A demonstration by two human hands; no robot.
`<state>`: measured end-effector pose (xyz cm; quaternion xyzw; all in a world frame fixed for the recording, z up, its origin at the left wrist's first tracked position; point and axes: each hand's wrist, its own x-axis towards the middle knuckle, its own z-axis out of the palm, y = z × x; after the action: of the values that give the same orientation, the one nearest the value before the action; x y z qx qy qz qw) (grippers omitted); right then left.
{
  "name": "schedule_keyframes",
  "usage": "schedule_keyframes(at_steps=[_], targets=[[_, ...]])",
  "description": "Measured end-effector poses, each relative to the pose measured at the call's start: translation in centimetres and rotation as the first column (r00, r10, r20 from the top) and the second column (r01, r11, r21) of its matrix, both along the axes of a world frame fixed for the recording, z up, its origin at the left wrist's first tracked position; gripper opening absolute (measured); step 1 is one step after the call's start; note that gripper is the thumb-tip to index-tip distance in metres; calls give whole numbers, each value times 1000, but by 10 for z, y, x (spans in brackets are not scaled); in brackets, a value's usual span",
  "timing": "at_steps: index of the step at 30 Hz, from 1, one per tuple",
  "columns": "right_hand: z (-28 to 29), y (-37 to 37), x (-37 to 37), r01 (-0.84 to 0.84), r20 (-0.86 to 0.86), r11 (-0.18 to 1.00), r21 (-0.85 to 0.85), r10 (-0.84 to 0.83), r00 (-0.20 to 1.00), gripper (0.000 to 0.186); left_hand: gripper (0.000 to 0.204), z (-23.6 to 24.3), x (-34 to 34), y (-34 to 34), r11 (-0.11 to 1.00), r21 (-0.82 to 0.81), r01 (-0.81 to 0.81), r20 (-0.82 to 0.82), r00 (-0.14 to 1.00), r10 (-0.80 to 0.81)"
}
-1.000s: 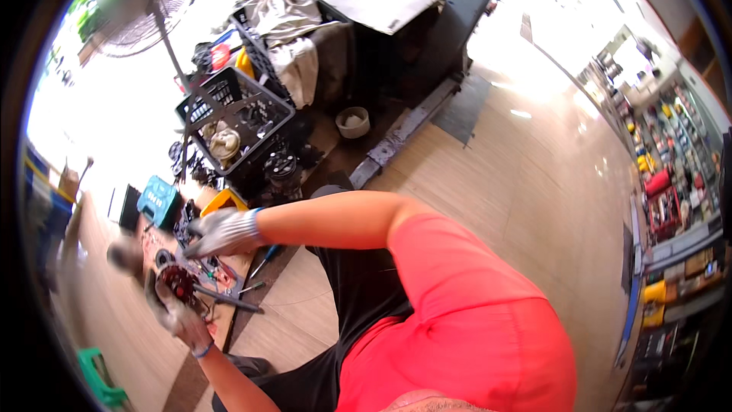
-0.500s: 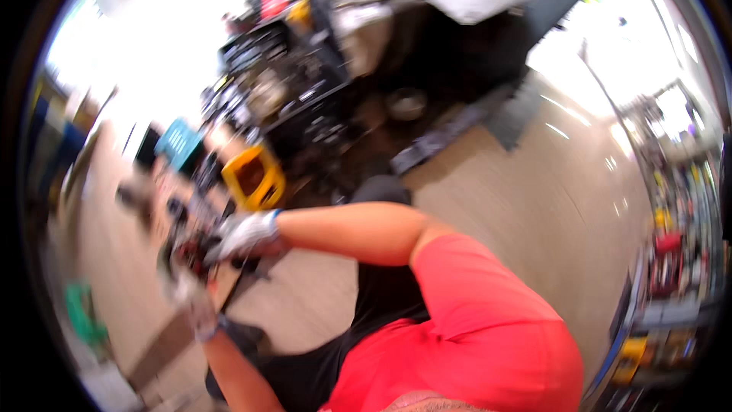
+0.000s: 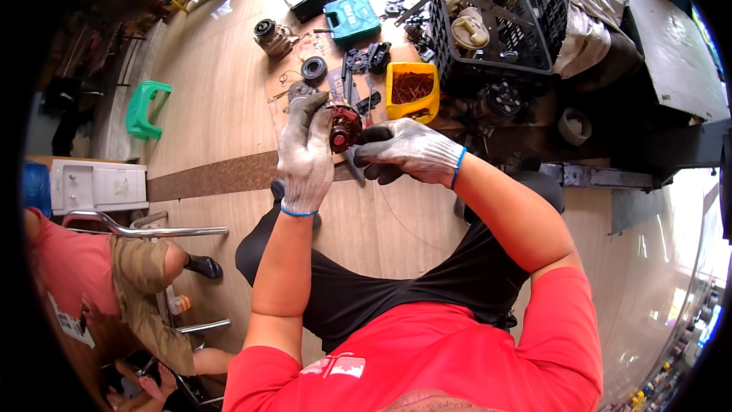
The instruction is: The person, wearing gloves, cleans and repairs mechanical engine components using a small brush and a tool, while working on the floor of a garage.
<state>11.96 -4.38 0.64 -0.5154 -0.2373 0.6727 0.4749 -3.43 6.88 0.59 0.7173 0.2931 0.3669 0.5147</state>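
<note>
A round reddish-brown motor part (image 3: 345, 129), with a brighter red centre, is held up in front of me. My left hand (image 3: 303, 156), in a white glove with grey fingertips, is closed round its left side. At its right edge is my right hand (image 3: 418, 151), gloved the same way, with its fingers curled and pressed together; what they pinch is hidden. Just beyond, a cut-open yellow container (image 3: 432, 109) holds reddish-brown scraps. Below the part, a grey metal tool (image 3: 355, 166) shows partly. A black ring (image 3: 313, 69) lies on flat cardboard beyond my left hand.
A teal case (image 3: 352, 19), a metal machine part (image 3: 274, 38) and several black pieces (image 3: 369, 59) lie ahead. A black crate (image 3: 494, 57) of parts stands at the right. On the left are a green stool (image 3: 143, 111) and a seated person (image 3: 76, 263).
The view has swung left and steadied. Both hands now appear nearer the middle, with the reddish-brown part between them. The seated person has come into view.
</note>
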Motion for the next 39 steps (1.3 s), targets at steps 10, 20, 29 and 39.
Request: schedule_keyframes(at_steps=[10, 20, 29, 39], targets=[[-26, 0, 23, -93, 434, 979, 181, 5, 901, 13, 29, 0, -1, 2, 997, -27, 77, -128, 989, -80], [0, -5, 21, -167, 416, 986, -15, 157, 895, 21, 32, -10, -5, 16, 805, -587, 83, 166, 986, 19], [13, -13, 20, -477, 485, 876, 69, 388, 784, 19, 29, -7, 1, 22, 591, -807, 18, 282, 890, 358], [-10, -13, 37, -778, 901, 492, 390, -29, 433, 19, 29, -18, -4, 23, 713, -698, -69, 268, 898, 349]])
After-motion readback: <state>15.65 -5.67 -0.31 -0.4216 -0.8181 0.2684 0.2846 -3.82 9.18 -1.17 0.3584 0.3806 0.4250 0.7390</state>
